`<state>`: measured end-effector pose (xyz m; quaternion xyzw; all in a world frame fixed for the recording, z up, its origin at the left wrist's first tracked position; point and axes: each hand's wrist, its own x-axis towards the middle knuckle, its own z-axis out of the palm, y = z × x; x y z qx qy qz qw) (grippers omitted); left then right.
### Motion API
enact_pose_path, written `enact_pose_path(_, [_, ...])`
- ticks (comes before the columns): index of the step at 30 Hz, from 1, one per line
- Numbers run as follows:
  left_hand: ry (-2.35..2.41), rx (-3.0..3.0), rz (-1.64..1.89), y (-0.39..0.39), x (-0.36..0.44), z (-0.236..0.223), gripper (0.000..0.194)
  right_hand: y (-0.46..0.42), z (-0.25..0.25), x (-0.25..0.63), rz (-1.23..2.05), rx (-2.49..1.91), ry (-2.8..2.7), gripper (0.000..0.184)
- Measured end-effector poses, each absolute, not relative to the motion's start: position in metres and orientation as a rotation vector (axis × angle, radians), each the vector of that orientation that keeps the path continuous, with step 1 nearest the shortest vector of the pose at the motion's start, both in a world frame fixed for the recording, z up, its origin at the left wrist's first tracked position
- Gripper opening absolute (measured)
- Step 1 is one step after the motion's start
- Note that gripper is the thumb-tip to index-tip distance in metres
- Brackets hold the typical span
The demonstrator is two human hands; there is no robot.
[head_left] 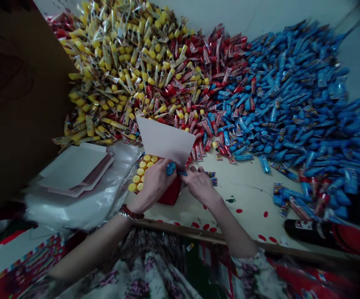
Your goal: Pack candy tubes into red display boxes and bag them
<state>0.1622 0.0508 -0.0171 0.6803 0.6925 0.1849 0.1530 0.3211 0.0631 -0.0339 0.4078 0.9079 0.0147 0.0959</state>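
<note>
Starting at the far left, there's a brown cardboard panel (20, 104) along the edge of the frame, and just right of it a stack of pale cards (74, 166) lies on clear plastic sheeting (64, 211). Above them, yellow packets (117, 54) fill the upper left.

Near the middle now, and here's a tight cluster of yellow caps (140, 171), right beside the left hand (156, 182). That hand has its fingers bent inward, with a round blue piece (170, 168) showing at them; whether it's gripped, I can't tell. Below sits a red block (171, 193), partly covered, and a white card (165, 139) stands tilted just behind the hands.

In comes the right hand (200, 182), fingers curled, a slender blue piece (183, 173) at the tips; the pinch itself is hidden. The step looks like close two-handed work on the blue pieces, in front of the card and beside the yellow caps. Judging from here, the next move calls for small, careful finger work that doesn't knock the card or spread those caps.

Further right, red ovals (206, 226) dot the pale tabletop (245, 216), red packets (217, 54) give way to a big heap of blue ones (292, 91), and a black bottle (310, 229) lies on its side, lower right.
</note>
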Motion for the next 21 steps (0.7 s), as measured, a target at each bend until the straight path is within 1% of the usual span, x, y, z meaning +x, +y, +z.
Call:
enact_pose_path(5, [1.93,1.843,0.595,0.08,0.16,-0.012,0.038,0.086,-0.024,0.326,-0.183,1.211,2.663,0.029])
enact_pose_path(7, [1.902,1.849,0.61,0.087,0.158,-0.014,0.038,0.093,-0.02,0.325,-0.227,1.3,2.664,0.031])
enact_pose_path(11, [1.89,1.853,0.572,0.088,0.154,-0.019,0.034,0.093,-0.021,0.324,-0.191,1.496,2.664,0.037])
enact_pose_path(14, [1.876,1.831,0.57,0.082,0.149,-0.017,0.033,0.087,-0.023,0.33,-0.255,1.438,2.732,0.044])
enact_pose_path(17, [1.869,1.802,0.538,0.075,0.145,-0.014,0.029,0.086,-0.022,0.334,-0.269,1.338,2.772,0.039])
enact_pose_path(21, [1.99,1.853,0.458,0.071,0.153,-0.013,0.028,0.092,-0.017,0.327,-0.258,1.286,2.715,0.032])
